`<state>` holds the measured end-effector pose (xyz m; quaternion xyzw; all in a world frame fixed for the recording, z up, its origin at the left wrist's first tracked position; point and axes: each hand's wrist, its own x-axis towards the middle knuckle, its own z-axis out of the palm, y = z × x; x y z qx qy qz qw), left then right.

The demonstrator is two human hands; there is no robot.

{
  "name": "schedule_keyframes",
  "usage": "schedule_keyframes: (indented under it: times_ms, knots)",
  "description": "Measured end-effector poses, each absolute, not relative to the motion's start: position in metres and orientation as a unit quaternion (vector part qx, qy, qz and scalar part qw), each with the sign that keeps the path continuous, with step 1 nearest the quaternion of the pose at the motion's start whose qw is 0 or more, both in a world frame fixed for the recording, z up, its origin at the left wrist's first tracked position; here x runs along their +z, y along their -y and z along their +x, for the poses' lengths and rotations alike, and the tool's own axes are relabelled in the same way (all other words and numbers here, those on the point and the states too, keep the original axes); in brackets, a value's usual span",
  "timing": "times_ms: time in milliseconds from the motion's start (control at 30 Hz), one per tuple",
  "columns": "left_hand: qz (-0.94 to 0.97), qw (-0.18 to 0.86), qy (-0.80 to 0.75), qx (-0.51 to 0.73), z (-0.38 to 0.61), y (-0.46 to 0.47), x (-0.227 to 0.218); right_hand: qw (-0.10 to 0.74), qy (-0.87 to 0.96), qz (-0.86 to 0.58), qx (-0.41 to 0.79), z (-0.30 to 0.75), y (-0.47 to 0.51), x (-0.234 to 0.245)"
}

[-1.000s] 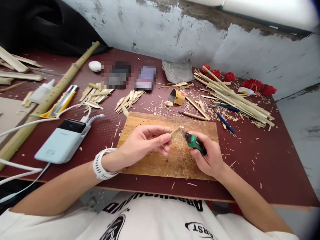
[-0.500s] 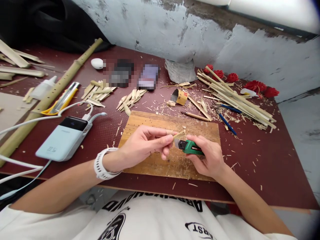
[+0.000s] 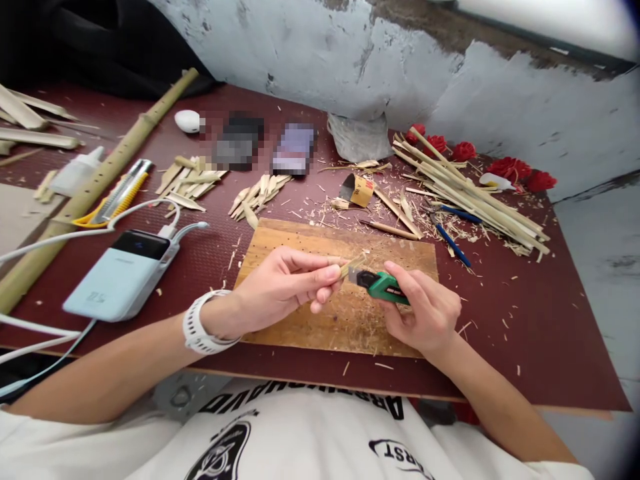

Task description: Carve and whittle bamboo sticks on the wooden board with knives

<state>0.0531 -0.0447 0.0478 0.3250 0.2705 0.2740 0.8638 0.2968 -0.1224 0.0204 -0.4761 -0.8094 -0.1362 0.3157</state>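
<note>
My left hand (image 3: 285, 283) pinches a thin bamboo sliver (image 3: 351, 264) between thumb and fingers, its tip pointing right. My right hand (image 3: 425, 313) grips a green utility knife (image 3: 383, 285), with the blade end right against the sliver's tip. Both hands hover over a pegged wooden board (image 3: 300, 243) strewn with fine shavings. A white watch (image 3: 197, 327) is on my left wrist.
A pale blue power bank (image 3: 117, 277) with white cables lies at left, beside a long bamboo pole (image 3: 95, 190) and a yellow cutter (image 3: 117, 197). Cut bamboo petals (image 3: 257, 195), a bundle of bamboo strips (image 3: 465, 190), blue pens (image 3: 450, 241) and red paper roses (image 3: 515, 170) lie behind the board.
The knife swung from pointing up-left to lying nearly level, its blade now against the sliver's tip. My left hand stayed almost in place; the view shifted slightly.
</note>
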Motion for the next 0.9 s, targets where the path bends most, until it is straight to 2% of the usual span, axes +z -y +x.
schedule_keyframes:
  times_ms: [167, 367, 533, 733, 900]
  knots:
    - [0.329, 0.857, -0.280, 0.281, 0.051, 0.042, 0.044, 0.310, 0.799, -0.490, -0.159, 0.303, 0.115, 0.022]
    - [0.351, 0.846, -0.287, 0.281, 0.049, 0.048, 0.039, 0.392, 0.610, -0.650, -0.227, 0.338, 0.102, 0.028]
    - [0.347, 0.828, -0.305, 0.317, 0.053, 0.047, 0.036, 0.371, 0.694, -0.612, -0.076, 0.322, 0.111, 0.015]
    - [0.346, 0.817, -0.325, 0.328, 0.054, 0.046, 0.036, 0.366, 0.743, -0.560, 0.008, 0.309, 0.115, 0.011]
    - [0.354, 0.823, -0.316, 0.312, 0.054, 0.045, 0.033, 0.351, 0.757, -0.550, 0.026, 0.308, 0.115, 0.011]
